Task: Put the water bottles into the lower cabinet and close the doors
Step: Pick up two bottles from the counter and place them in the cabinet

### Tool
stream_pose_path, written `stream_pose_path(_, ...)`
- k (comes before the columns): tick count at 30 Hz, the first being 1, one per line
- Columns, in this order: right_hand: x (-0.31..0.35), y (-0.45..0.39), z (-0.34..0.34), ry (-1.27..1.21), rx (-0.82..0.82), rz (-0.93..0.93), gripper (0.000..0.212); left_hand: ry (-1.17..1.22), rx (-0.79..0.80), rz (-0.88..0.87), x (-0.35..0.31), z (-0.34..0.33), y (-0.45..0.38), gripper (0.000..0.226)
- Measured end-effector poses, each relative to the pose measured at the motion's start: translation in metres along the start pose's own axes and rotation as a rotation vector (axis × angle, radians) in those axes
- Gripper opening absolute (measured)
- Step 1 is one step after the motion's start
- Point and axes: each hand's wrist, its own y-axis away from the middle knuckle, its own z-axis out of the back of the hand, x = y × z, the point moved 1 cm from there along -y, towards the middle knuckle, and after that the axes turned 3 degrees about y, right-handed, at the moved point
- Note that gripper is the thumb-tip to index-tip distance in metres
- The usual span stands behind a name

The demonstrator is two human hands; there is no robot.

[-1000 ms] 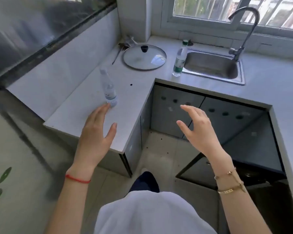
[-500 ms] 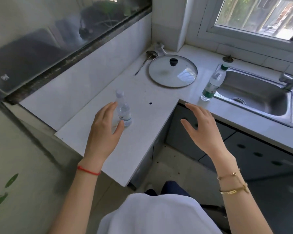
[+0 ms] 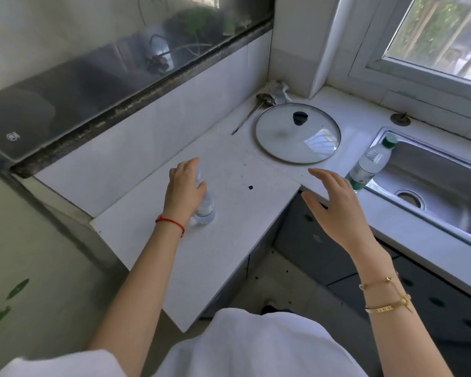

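Home kitchen, small, lived-in. Evidence: L-shaped white stone tabletop (image 3: 229, 248) w/ grey lower cabinet doors (image 3: 318, 240) beneath, round vent holes in them. Stainless sink (image 3: 433, 180) w/ drain set into the tabletop at right, under a window (image 3: 441, 36) w/ greenery outside. Glass pot lid (image 3: 297, 134) w/ black knob lies flat in the corner; metal ladle (image 3: 256, 110) just beside it, against the wall. White tiled backsplash (image 3: 158, 137) along the left, dark glass pane above it. Tiled floor (image 3: 283, 281) below. Two plastic water bottles on the tabletop: clear one (image 3: 206, 205) at left, green-capped one (image 3: 370, 164) at the sink's edge.
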Motion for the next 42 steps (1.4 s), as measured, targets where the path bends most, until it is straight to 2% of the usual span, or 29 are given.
stream_pose_path(7,-0.025,-0.03,0.005,0.015,-0.008,0.005,0.046,0.027,-0.036,0.02,0.002,-0.012,-0.02,0.03)
stream_pose_path(13,-0.061,-0.052,0.022,0.065,-0.115,-0.026,0.045,0.048,-0.046,-0.094,-0.042,-0.029,-0.021,0.036)
stream_pose_path(20,-0.143,-0.094,0.054,0.253,-0.259,-0.176,0.05,0.158,-0.02,-0.198,-0.109,-0.045,-0.033,0.031)
stream_pose_path(24,-0.18,-0.119,0.061,0.297,-0.194,-0.275,0.053,0.215,-0.001,-0.266,-0.142,-0.06,-0.035,0.03)
stream_pose_path(27,-0.197,-0.133,0.056,0.236,-0.108,-0.299,0.052,0.225,0.005,-0.289,-0.158,-0.07,-0.036,0.031)
stream_pose_path(33,-0.203,-0.148,0.05,0.108,-0.137,-0.321,0.034,0.204,0.037,-0.29,-0.175,-0.079,-0.035,0.032)
stream_pose_path(42,-0.189,-0.123,0.037,0.077,-0.161,-0.256,0.027,0.209,0.032,-0.289,-0.17,-0.077,-0.017,0.034)
